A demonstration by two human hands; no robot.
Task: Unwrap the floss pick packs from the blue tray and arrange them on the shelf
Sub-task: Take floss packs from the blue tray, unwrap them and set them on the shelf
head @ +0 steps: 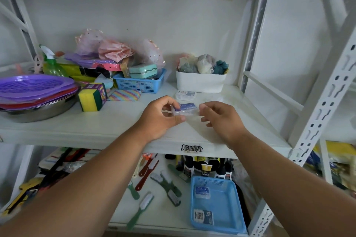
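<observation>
A small clear floss pick pack with a blue label (186, 108) is held just above the white shelf (107, 127). My left hand (161, 119) grips its left end between thumb and curled fingers. My right hand (219, 119) pinches thin clear wrap at the pack's right end. Another floss pick pack (185, 94) lies on the shelf just behind, in front of a white bin. On the lower shelf, the blue tray (227, 206) holds two more wrapped packs, one at its back left (202, 191) and one at its front left (203, 216).
On the shelf's left stand a blue basket (139, 83), a yellow-green sponge pack (92, 99), purple plates on a steel bowl (36, 100) and a spray bottle. A white bin (200, 82) of bath puffs stands behind. Brushes and bottles lie on the lower shelf. A steel upright (325, 102) rises at right.
</observation>
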